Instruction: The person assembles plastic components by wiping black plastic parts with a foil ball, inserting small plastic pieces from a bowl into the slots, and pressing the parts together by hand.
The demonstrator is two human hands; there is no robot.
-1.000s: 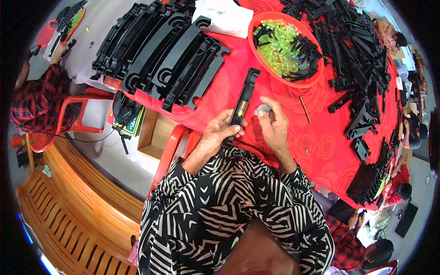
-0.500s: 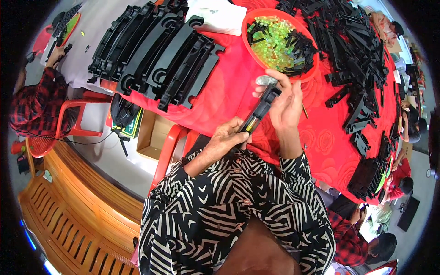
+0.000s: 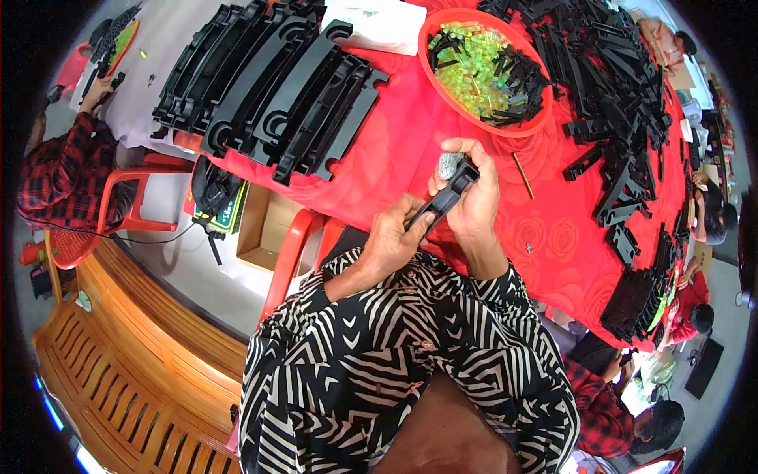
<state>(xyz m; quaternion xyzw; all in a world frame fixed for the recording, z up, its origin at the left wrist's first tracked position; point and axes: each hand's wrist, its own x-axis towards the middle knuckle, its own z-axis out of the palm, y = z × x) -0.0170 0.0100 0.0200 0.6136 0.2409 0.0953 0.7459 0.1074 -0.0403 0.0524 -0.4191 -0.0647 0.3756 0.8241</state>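
Just in front of my chest, my left hand (image 3: 388, 241) is closed round the near end of a narrow black plastic part (image 3: 444, 200), thumb on top. My right hand (image 3: 478, 207) curls round its far end. A silvery wrap (image 3: 451, 165) shows at one of the right fingers, beside the part's tip; whether it is tape or foil I cannot tell. Past my hands, a red basin (image 3: 424, 51) contains small yellow-green clear vials (image 3: 460, 67) and black pieces (image 3: 521, 85). A thin brown stick (image 3: 523, 175) lies on the cloth right of my right hand.
Long curved black plastic parts (image 3: 304, 99) stand in a row at the far left of the red tablecloth (image 3: 545, 237). A heap of black pieces (image 3: 604, 71) spreads along the right. A red chair (image 3: 288, 261) is at my left. People work at both sides.
My right hand has moved slightly nearer and its spread fingers have closed round the part's far end. The part has come closer to me, and the vial seen in it earlier is now covered.
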